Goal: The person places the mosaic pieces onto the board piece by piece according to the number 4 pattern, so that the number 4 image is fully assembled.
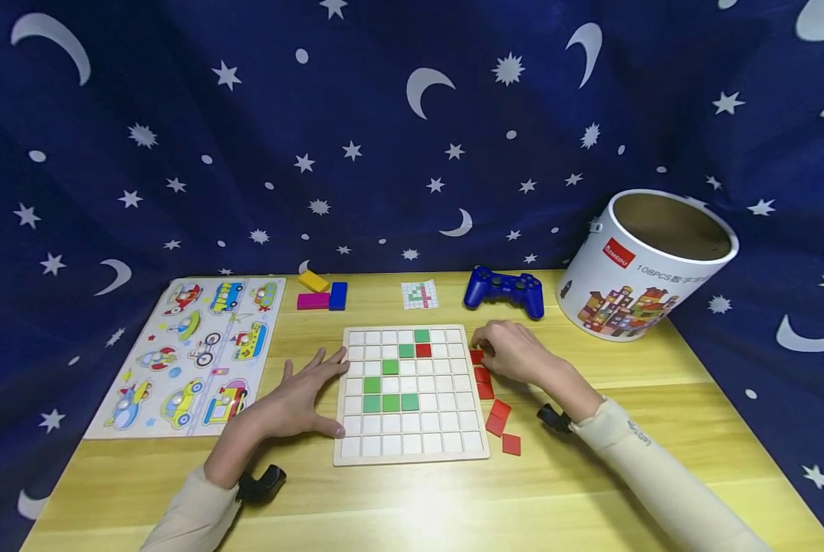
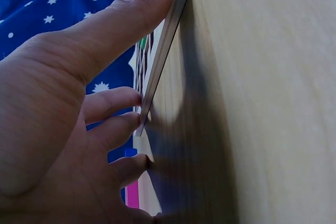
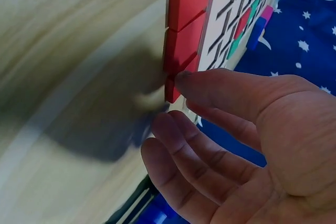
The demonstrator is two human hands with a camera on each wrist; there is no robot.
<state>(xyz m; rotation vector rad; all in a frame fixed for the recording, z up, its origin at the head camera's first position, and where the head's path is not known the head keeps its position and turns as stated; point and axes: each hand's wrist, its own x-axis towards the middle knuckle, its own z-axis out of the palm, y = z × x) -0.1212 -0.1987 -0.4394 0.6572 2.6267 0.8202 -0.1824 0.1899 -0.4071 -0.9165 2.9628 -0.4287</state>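
A square wooden grid board lies on the table, with several green tiles and one red tile in its cells. My left hand rests against the board's left side, fingers spread, with thumb and fingertips at its edge. Beyond the board's upper right edge, my right hand is at the top red tile of a row of loose ones. In the right wrist view, the thumb and index finger pinch the end red tile, the index fingertip partly hidden behind the thumb.
More red tiles lie along the board's right side. Behind it are a small pattern card, several coloured blocks and a blue game controller. A vehicle puzzle board lies left; a white bucket stands back right.
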